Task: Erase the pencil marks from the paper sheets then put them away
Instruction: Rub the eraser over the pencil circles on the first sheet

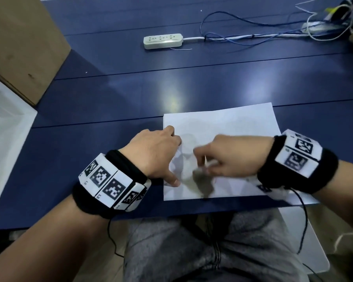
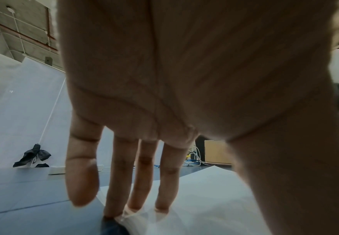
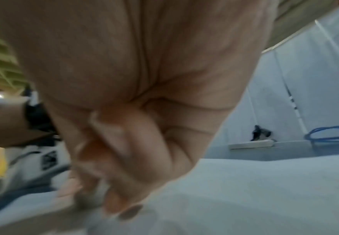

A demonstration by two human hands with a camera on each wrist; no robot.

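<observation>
Where the frame's lower centre shows the blue table, one white paper sheet lies flat, smudged grey. Straight-fingered, the left hand presses its left edge; the blurred right hand seemingly pinches an eraser.

Far across my blue surface lies a white power strip, blue cables tangled to its right; cardboard box stands far left.
</observation>
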